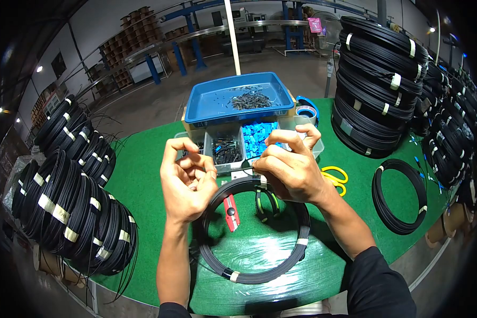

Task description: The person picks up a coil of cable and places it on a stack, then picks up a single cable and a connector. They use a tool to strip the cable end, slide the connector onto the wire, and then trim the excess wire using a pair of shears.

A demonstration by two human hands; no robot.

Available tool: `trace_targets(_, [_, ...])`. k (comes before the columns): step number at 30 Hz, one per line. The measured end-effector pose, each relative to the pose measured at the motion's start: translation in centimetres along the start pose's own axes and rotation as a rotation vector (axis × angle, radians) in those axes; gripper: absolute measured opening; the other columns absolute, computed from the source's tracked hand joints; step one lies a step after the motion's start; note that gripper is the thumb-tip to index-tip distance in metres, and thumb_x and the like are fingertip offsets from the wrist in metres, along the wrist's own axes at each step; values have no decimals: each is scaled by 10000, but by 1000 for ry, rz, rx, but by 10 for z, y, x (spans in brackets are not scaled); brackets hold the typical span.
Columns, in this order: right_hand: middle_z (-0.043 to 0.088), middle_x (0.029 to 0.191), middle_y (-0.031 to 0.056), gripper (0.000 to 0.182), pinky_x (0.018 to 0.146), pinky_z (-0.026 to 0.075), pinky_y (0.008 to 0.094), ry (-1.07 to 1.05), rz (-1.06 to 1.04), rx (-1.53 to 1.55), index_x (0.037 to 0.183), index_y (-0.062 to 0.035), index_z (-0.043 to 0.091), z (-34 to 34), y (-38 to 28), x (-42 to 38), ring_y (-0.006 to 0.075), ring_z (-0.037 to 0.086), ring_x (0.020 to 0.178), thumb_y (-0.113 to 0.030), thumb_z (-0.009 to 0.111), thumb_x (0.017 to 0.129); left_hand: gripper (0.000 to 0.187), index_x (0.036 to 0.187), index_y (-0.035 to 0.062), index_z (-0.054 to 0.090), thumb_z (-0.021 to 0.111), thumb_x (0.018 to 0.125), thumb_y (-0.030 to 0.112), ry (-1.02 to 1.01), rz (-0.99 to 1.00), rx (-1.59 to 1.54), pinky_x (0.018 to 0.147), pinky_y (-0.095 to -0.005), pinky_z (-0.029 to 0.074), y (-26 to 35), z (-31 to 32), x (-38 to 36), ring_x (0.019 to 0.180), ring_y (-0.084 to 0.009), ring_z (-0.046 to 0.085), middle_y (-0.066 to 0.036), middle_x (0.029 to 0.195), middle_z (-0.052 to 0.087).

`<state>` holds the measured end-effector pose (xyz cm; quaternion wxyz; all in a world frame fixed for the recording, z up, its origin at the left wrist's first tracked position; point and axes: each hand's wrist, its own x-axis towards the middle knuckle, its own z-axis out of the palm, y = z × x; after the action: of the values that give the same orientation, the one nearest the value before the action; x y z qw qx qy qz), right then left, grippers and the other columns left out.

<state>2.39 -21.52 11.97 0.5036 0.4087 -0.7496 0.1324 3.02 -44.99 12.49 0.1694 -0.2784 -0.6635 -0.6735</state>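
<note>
My left hand (188, 183) is raised over the bench with its fingers curled in towards the thumb. Whatever it may hold is too small or hidden to name. Opposite it, my right hand (290, 165) pinches what looks like a thin black cable at its thumb and fingertips. Below both hands a coil of black cable (217, 267), bound with white tape, lies on the green bench top. Inside the coil are a red tool with a black round knob (231, 212) and a black and green hand tool (259, 205). Yellow-handled scissors (340, 180) lie beside my right wrist.
A clear divided box holds blue connector parts (255, 139) and black parts (225, 150). Behind it stands a blue tray (196, 108) with small dark pieces. Cable coils are stacked at left (79, 212) and right (376, 90); a single coil (400, 229) lies at right.
</note>
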Motion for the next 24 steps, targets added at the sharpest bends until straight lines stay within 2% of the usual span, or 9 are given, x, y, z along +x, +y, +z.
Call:
trace_targets(3, [607, 846, -76, 211, 912, 249, 503, 13, -3, 6, 878, -188, 682, -1, 1, 1, 160, 558, 1022, -117, 737, 687, 498, 1156, 79, 357, 601, 753, -83, 31, 25, 16, 528, -148, 361, 1, -4, 2, 603, -25, 493, -80, 803, 613])
trace_targets(5, [588, 841, -41, 122, 885, 244, 527, 28, -11, 11, 844, -159, 636, 0, -1, 2, 167, 554, 1046, -193, 678, 736, 507, 1168, 82, 355, 610, 754, -61, 16, 39, 19, 517, -150, 351, 1, -3, 2, 586, -24, 481, -91, 815, 619])
trace_targets(9, [586, 840, -44, 117, 889, 242, 527, 22, 0, 20, 840, -161, 634, 1, -3, 1, 167, 554, 1043, -201, 670, 736, 511, 1179, 74, 348, 601, 759, -70, -82, 12, 43, 499, -144, 312, 8, 7, -1, 569, -10, 471, -118, 833, 638])
trace_targets(11, [600, 844, -81, 218, 904, 249, 506, -3, -8, -7, 864, -192, 672, 0, -3, 0, 159, 555, 1021, -115, 739, 672, 505, 1174, 68, 345, 584, 763, -102, -55, 3, 16, 493, -142, 304, 3, 9, -3, 568, -5, 468, -114, 810, 635])
trace_targets(15, [599, 838, -80, 217, 905, 247, 505, -1, -6, -3, 864, -189, 672, 0, -2, 0, 159, 556, 1021, -114, 738, 671, 476, 1121, 74, 373, 610, 756, -120, 22, 46, 10, 444, -142, 287, -1, 8, 0, 524, 17, 475, -69, 777, 642])
trace_targets(18, [599, 832, -76, 217, 908, 246, 505, 7, -11, -11, 865, -186, 673, -1, -1, 1, 160, 559, 1021, -115, 738, 670, 474, 1130, 74, 376, 613, 762, -107, 96, 80, 41, 457, -140, 292, 0, 2, 2, 528, 7, 469, -73, 777, 629])
trace_targets(19, [592, 835, -61, 169, 895, 247, 519, 17, -9, -2, 854, -175, 651, -1, -1, 1, 164, 557, 1038, -154, 707, 696, 474, 1130, 74, 376, 613, 762, -107, 96, 79, 42, 457, -140, 292, 1, 0, 1, 528, 7, 469, -73, 777, 629])
trace_targets(21, [584, 838, -46, 135, 883, 248, 533, 27, -7, 8, 844, -164, 628, 0, -2, 1, 168, 556, 1054, -194, 677, 722, 505, 1184, 75, 363, 602, 771, -91, 12, 82, 42, 531, -147, 373, 2, -2, 1, 608, -25, 505, -89, 830, 620])
trace_targets(24, [584, 838, -49, 131, 891, 245, 534, 22, -1, 21, 844, -166, 628, 0, -3, 1, 165, 557, 1053, -195, 672, 725, 531, 1204, 68, 359, 627, 769, -78, -50, 62, 68, 501, -145, 338, 5, 1, 0, 574, -12, 496, -113, 861, 639])
